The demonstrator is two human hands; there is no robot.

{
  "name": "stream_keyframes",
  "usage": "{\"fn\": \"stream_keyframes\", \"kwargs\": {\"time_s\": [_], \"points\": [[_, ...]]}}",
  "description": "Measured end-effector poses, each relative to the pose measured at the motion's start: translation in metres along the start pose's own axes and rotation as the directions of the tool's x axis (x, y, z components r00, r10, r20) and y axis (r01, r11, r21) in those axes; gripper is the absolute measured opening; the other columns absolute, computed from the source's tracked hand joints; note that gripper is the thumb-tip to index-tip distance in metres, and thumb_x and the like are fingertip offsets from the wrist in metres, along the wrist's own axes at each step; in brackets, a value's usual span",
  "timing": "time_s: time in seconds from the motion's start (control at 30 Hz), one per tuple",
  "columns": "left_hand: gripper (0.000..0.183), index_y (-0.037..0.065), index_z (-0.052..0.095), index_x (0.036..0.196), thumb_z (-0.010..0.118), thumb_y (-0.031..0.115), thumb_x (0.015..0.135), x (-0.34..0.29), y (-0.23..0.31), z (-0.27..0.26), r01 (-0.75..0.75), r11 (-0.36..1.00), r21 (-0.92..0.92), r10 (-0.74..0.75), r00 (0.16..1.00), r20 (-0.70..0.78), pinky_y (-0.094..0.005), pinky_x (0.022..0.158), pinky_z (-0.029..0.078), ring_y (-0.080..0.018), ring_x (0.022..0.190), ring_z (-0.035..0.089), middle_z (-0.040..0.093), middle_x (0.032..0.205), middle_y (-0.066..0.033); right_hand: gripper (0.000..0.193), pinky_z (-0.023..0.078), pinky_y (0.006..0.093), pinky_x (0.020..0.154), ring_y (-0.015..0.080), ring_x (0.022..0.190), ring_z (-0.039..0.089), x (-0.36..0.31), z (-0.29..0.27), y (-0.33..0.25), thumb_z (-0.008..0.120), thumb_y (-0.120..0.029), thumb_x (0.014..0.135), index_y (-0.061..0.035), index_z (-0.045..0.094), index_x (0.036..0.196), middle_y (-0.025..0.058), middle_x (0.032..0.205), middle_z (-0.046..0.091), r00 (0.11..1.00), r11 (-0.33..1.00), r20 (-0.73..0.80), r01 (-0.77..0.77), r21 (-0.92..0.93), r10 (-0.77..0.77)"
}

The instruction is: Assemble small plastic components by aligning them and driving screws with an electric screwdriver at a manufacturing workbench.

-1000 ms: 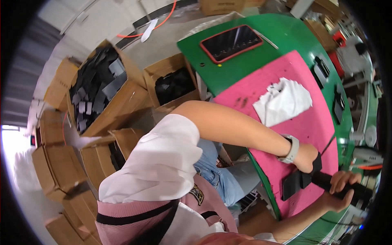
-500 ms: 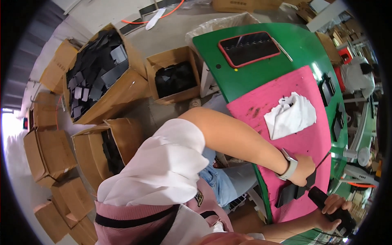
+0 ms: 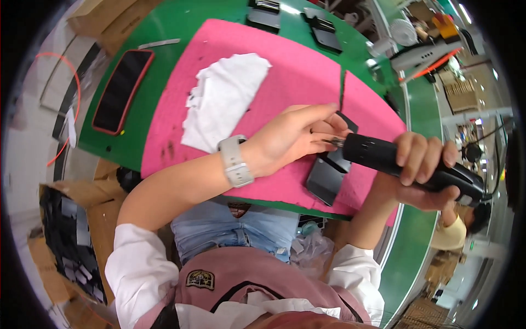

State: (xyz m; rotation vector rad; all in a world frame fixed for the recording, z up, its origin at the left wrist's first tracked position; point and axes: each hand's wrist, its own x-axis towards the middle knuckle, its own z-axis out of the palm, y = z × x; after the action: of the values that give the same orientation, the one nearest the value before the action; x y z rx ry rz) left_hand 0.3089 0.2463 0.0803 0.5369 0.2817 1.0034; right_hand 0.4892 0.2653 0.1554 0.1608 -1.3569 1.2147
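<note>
My right hand (image 3: 424, 167) is wrapped round a black electric screwdriver (image 3: 378, 154), held nearly level with its bit toward the left. Right at that bit, my left hand (image 3: 298, 134) has its thumb and fingers curled together; whatever they pinch is too small to make out. A grey watch (image 3: 235, 162) is on the left wrist. Beneath the bit, dark flat plastic parts (image 3: 326, 180) lie on the pink mat (image 3: 290, 77), partly covered by hand and tool. A folded white cloth (image 3: 224, 96) rests on the mat, left of my left hand.
On the green table (image 3: 145, 30), a red-cased phone (image 3: 123, 90) lies at the left. Black plastic pieces (image 3: 323, 33) sit past the mat's far edge. A carton of dark parts (image 3: 76, 236) stands at lower left. Another person (image 3: 452, 230) is at the right.
My view has swung to the right. The screwdriver in my right hand has come up to my left hand, which was lower over the dark parts, and its bit now meets the fingers.
</note>
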Motion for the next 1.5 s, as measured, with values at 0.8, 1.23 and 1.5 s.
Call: {"fn": "stream_keyframes", "kwargs": {"time_s": [0.8,1.23,1.5], "points": [[0.018,0.003,0.056,0.084,0.058,0.02,0.09,-0.005,0.007,0.009,0.059,0.865,0.498,-0.084,0.996,0.029,-0.023,0.056,0.042,-0.0086,0.06,0.051,0.054,0.07,-0.0019,0.045,0.04,0.0324,0.062,0.0127,0.052,0.047,0.001,-0.019,-0.02,0.051,-0.046,0.087,-0.0081,0.048,0.111,0.0007,0.068,0.047,0.999,0.979,0.031,-0.03,0.199,0.024],[0.015,0.0,0.061,0.079,0.062,0.013,0.086,-0.009,0.018,0.014,0.085,0.735,0.672,-0.019,0.994,-0.105,-0.0198,0.052,0.043,-0.007,0.053,0.053,0.057,0.065,-0.0021,0.037,0.037,0.0282,0.059,0.011,0.048,0.045,0.003,-0.015,-0.031,0.067,-0.031,0.078,-0.0066,0.047,0.098,-0.0004,0.062,0.046,0.992,0.989,-0.123,-0.003,0.15,0.022],[0.016,-0.002,0.064,0.094,0.064,0.011,0.085,-0.004,0.011,0.007,0.004,0.76,0.65,0.076,0.993,-0.095,-0.0209,0.057,0.047,-0.0072,0.06,0.056,0.063,0.076,-0.0057,0.038,0.038,0.028,0.058,0.0103,0.046,0.045,0.004,-0.012,-0.024,0.061,-0.036,0.081,-0.0062,0.046,0.1,-0.0004,0.062,0.046,0.998,0.998,-0.06,0.008,0.064,-0.004]]}}
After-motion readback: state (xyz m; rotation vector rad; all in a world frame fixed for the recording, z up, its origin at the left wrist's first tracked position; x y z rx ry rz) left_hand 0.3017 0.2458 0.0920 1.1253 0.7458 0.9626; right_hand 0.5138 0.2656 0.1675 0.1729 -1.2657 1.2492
